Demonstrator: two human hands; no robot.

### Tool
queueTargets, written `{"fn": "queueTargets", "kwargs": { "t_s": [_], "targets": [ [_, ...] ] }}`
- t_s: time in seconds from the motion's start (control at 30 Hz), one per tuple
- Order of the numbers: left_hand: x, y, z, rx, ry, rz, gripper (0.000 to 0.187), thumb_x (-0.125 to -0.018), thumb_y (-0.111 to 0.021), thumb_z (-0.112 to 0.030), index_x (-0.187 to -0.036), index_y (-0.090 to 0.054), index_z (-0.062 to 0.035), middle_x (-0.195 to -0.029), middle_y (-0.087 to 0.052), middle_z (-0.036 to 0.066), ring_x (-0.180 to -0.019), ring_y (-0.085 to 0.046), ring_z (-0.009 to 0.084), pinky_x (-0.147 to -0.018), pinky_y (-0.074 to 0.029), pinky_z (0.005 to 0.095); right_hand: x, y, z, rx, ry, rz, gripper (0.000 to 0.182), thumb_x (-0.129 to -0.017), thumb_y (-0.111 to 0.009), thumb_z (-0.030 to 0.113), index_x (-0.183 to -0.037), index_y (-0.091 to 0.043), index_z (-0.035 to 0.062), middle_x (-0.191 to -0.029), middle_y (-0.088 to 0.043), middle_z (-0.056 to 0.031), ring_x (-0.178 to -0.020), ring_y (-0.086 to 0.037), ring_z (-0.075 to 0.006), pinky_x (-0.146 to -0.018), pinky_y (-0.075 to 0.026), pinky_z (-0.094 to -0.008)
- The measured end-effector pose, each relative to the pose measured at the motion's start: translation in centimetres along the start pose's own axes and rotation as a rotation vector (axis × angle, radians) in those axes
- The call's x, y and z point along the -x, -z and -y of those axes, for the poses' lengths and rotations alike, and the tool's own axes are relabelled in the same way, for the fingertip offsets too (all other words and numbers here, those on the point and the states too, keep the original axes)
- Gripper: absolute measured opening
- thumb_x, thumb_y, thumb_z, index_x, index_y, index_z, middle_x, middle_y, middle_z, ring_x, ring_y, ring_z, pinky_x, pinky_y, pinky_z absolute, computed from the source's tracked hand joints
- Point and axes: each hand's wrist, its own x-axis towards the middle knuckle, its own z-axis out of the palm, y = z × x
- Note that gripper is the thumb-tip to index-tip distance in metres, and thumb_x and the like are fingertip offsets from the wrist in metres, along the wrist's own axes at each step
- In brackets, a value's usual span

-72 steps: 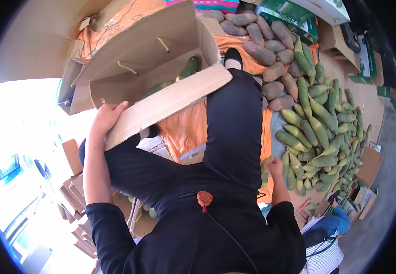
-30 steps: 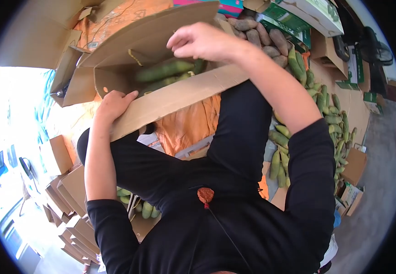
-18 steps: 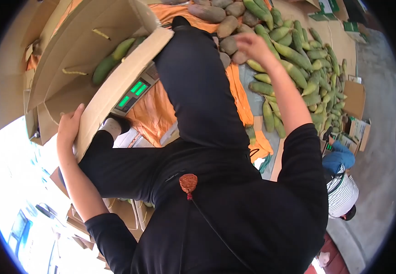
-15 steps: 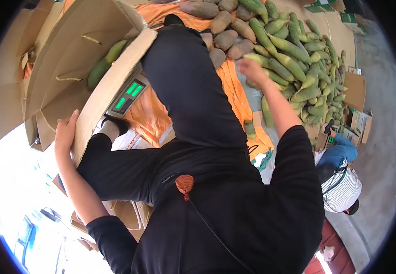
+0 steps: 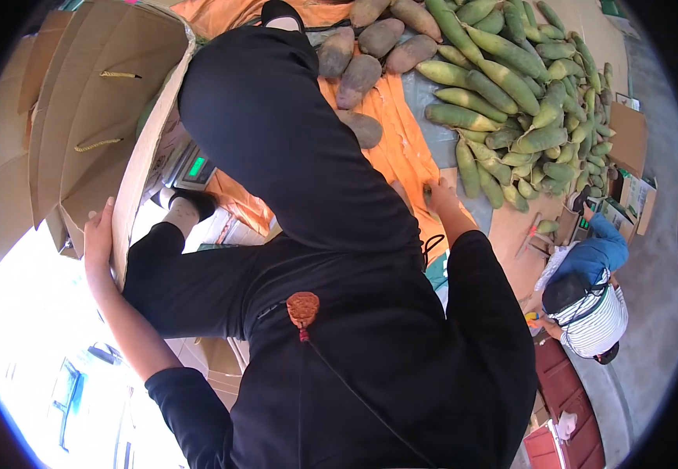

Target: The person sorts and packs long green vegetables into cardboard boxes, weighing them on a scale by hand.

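Your left hand (image 5: 98, 234) grips the near edge of the cardboard box (image 5: 81, 117), fingers curled over the flap. Your right hand (image 5: 438, 195) rests low beside the orange sheet (image 5: 390, 148), near the green produce pile (image 5: 511, 94); whether it has closed on anything cannot be told.

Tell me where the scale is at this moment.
In the head view the scale sits at upper left, on the orange sheet, partly hidden between the cardboard box and the person's black-clad leg.
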Motion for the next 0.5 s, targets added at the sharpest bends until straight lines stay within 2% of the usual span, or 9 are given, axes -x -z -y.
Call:
{"fn": "queueTargets", "kwargs": {
  "t_s": [0.07, 0.17, 0.23, 0.33, 0.4, 0.5],
  "targets": [
    [-0.4, -0.1, 0.5, 0.007, 0.003, 0.003, 0.062, -0.087, -0.049, -0.053, -0.102, -0.065, 0.0053, -0.086, -0.065, 0.022, -0.082, -0.061, 0.0255, -0.081, -0.044, 0.0345, 0.4, -0.4, -0.3, 0.076, 0.041, 0.005, 0.058, -0.074, -0.067, 0.02, -0.126, -0.042, 0.0211, -0.125, -0.046, -0.0087, -0.117, -0.046, -0.0358, -0.091, -0.046, -0.042],
    [-0.2, -0.2, 0.4, 0.012, 0.019, -0.006, 0.062, -0.086, -0.05, -0.052, -0.1, -0.065, 0.0061, -0.084, -0.065, 0.021, -0.08, -0.061, 0.0246, -0.08, -0.045, 0.0341, -0.2, -1.6, -0.2, 0.005, 0.042, -0.028, 0.047, -0.076, -0.063, 0.015, -0.121, -0.047, 0.0198, -0.123, -0.047, -0.0098, -0.114, -0.049, -0.0346, -0.089, -0.046, -0.0426],
    [0.1, -0.2, 0.4, 0.009, 0.04, -0.024, 0.061, -0.086, -0.051, -0.052, -0.099, -0.065, 0.0064, -0.083, -0.065, 0.021, -0.079, -0.061, 0.024, -0.078, -0.045, 0.0338, -1.1, -2.5, -0.1, -0.13, 0.016, -0.13, 0.039, -0.078, -0.061, 0.012, -0.115, -0.05, 0.0167, -0.12, -0.051, -0.0121, -0.11, -0.052, -0.0345, -0.087, -0.047, -0.0432],
    [0.3, -0.2, 0.0, 0.085, 0.047, -0.012, 0.06, -0.085, -0.053, -0.051, -0.096, -0.066, 0.0062, -0.08, -0.065, 0.019, -0.075, -0.061, 0.023, -0.075, -0.046, 0.0333, -3.1, -3.1, 0.3, -0.168, -0.02, -0.086, 0.032, -0.079, -0.059, 0.01, -0.11, -0.052, 0.0131, -0.114, -0.055, -0.0153, -0.105, -0.055, -0.0348, -0.087, -0.047, -0.0436],
    [0.9, -0.1, -0.5, 0.049, 0.053, -0.004, 0.058, -0.084, -0.054, -0.05, -0.095, -0.066, 0.006, -0.079, -0.065, 0.018, -0.073, -0.062, 0.0222, -0.073, -0.046, 0.033, -3.1, -3.0, 0.4, -0.166, 0.015, -0.065, 0.03, -0.08, -0.058, 0.009, -0.109, -0.052, 0.0115, -0.111, -0.057, -0.0173, -0.104, -0.056, -0.0353, -0.087, -0.047, -0.0431],
    [1.5, -0.4, -0.9, 0.122, 0.028, -0.04, 0.055, -0.084, -0.056, -0.047, -0.096, -0.066, 0.0054, -0.077, -0.066, 0.018, -0.072, -0.062, 0.0215, -0.072, -0.047, 0.0334, -3.3, -4.4, -0.2, -0.131, 0.126, -0.194, 0.031, -0.077, -0.061, 0.009, -0.107, -0.053, 0.0108, -0.107, -0.057, -0.0181, -0.102, -0.055, -0.0368, -0.086, -0.046, -0.0433]
  ]
}}
